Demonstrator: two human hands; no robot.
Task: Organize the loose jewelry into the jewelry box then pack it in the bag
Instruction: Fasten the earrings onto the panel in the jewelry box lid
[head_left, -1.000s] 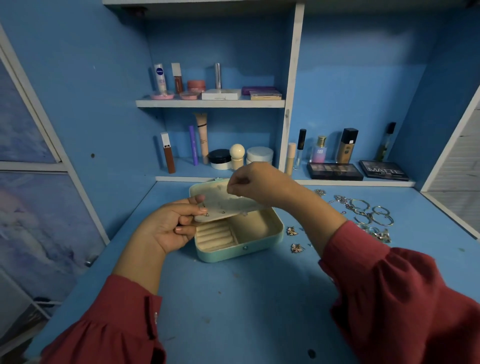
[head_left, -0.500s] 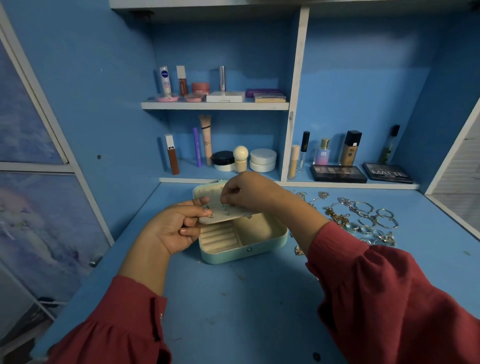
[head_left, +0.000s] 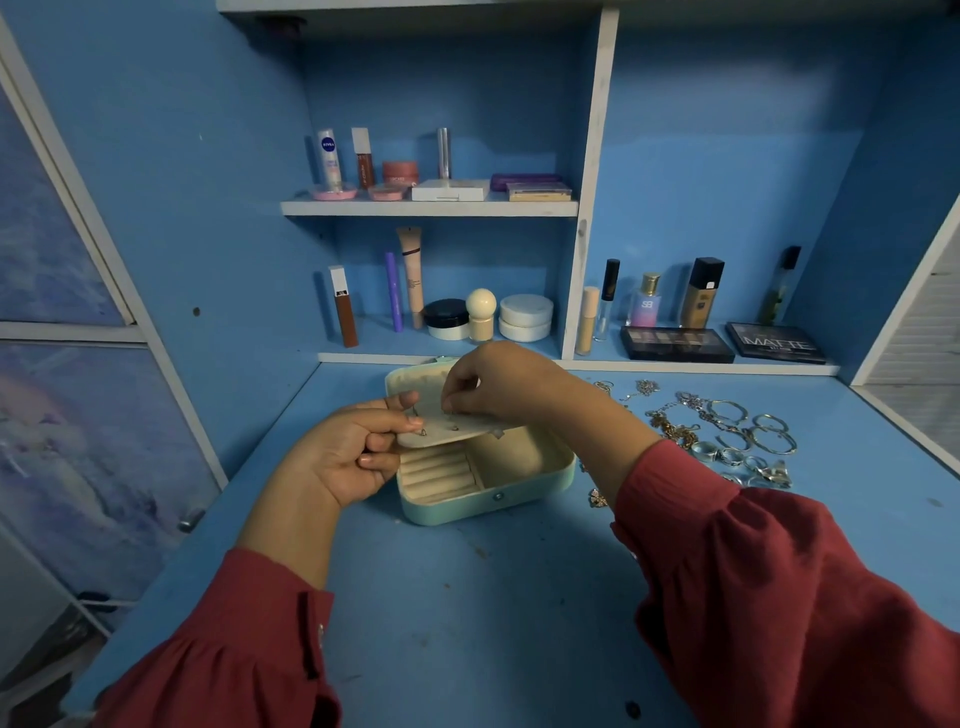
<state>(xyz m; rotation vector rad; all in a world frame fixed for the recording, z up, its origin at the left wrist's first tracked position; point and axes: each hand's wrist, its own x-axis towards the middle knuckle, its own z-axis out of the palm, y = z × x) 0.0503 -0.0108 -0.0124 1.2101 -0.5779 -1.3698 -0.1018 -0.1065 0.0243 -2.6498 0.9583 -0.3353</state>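
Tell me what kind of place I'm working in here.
Most likely a home dressing or vanity nook: blue shelves lined with cosmetics, eyeshadow palettes along the back, and an open jewelry box on the blue desktop beside loose rings and bangles.

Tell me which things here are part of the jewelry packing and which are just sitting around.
Job: jewelry box, earring panel gripped by left hand, right hand pinching at it, loose jewelry.
Lying about: shelf cosmetics, eyeshadow palettes.

A home dressing area, probably a bedroom vanity: blue-painted wooden desk (head_left: 467, 597) with white-edged shelves (head_left: 431, 208) holding cosmetic bottles, jars and dark rectangular eyeshadow palettes (head_left: 675, 343).
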